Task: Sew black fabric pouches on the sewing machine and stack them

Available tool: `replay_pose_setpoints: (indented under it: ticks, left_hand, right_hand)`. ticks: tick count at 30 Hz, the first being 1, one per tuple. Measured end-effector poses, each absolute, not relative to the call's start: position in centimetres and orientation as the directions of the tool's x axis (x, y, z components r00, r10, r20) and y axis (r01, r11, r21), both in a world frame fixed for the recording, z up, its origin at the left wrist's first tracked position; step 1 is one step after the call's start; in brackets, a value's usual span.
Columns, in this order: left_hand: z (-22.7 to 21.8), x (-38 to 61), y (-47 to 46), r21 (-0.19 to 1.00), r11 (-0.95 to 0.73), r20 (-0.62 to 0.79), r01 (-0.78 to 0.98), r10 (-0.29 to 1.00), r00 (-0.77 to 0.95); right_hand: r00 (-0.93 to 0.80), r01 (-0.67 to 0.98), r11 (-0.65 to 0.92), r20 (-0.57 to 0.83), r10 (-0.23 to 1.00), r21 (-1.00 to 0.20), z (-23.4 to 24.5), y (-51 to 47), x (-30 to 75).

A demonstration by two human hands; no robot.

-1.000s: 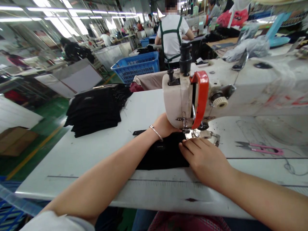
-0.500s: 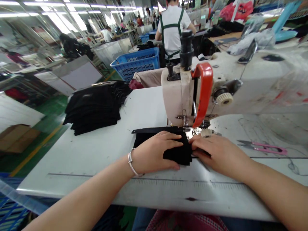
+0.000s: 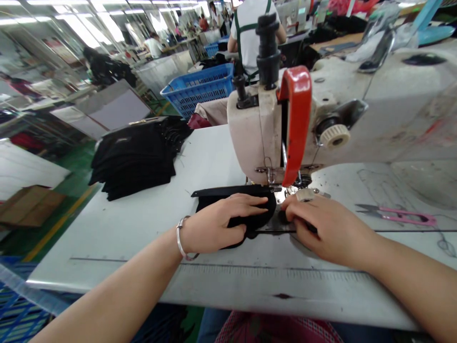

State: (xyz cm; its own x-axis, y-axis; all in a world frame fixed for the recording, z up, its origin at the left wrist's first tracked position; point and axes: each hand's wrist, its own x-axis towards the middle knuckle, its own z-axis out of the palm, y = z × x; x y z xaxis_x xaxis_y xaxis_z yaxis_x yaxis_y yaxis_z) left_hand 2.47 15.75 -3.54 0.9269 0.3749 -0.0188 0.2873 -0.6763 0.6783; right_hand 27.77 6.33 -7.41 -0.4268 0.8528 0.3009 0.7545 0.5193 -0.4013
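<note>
My left hand (image 3: 219,224) lies flat with fingers stretched over a black fabric piece (image 3: 262,220) on the sewing machine bed. Its thumb is apart from the fingers. A narrow black strip (image 3: 221,190) runs along the fabric's far edge, towards the presser foot area of the sewing machine (image 3: 246,128). To the right of the fabric, my right hand (image 3: 317,224) is closed, fingertips bent together close to the needle area. Something dark shows between its fingers, too hidden to name. The fabric's right end looks rounded.
Pink-handled thread snips (image 3: 407,216) lie right of my right hand. A stack of black fabric pieces (image 3: 139,157) sits at the table's left. Behind the table are a blue basket (image 3: 200,88) and a person in a white shirt (image 3: 252,35). A ruler scale (image 3: 264,272) marks the front edge.
The fabric's right end, square before, now looks rounded and drawn away from my right hand. My left hand has shifted slightly left. The view has moved a little nearer the machine.
</note>
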Motion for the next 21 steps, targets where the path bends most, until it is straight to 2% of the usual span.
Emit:
replay_pose_setpoints:
  ticks: [5, 8, 11, 15, 18, 21]
  left_hand:
    - [-3.5, 2.6, 15.6, 0.772, -0.509, -0.063, 0.381, 0.535, 0.843]
    - [-3.2, 2.6, 15.9, 0.814, -0.422, -0.112, 0.399, 0.56, 0.821]
    - [-3.0, 2.5, 16.0, 0.808, -0.418, -0.13, 0.416, 0.562, 0.817]
    - [-3.6, 3.2, 14.8, 0.676, -0.561, -0.074, 0.479, 0.594, 0.801]
    - [-4.5, 4.1, 13.3, 0.515, -0.706, 0.061, 0.485, 0.595, 0.801]
    - [-5.1, 4.6, 12.6, 0.407, -0.773, 0.171, 0.487, 0.588, 0.79]
  right_hand:
    - [-0.451, 0.689, 0.586, 0.381, 0.808, -0.428, -7.6, 6.6, 28.0]
    - [-0.425, 0.694, 0.572, 0.393, 0.815, -0.437, -7.7, 6.7, 28.2]
    - [-0.403, 0.707, 0.551, 0.387, 0.829, -0.443, -7.7, 6.8, 28.2]
    - [-0.492, 0.684, 0.598, 0.342, 0.801, -0.418, -7.7, 6.8, 27.9]
    - [-0.514, 0.711, 0.584, 0.278, 0.811, -0.391, -7.6, 6.7, 27.7]
    - [-0.53, 0.709, 0.603, 0.288, 0.798, -0.366, -7.6, 6.6, 27.6]
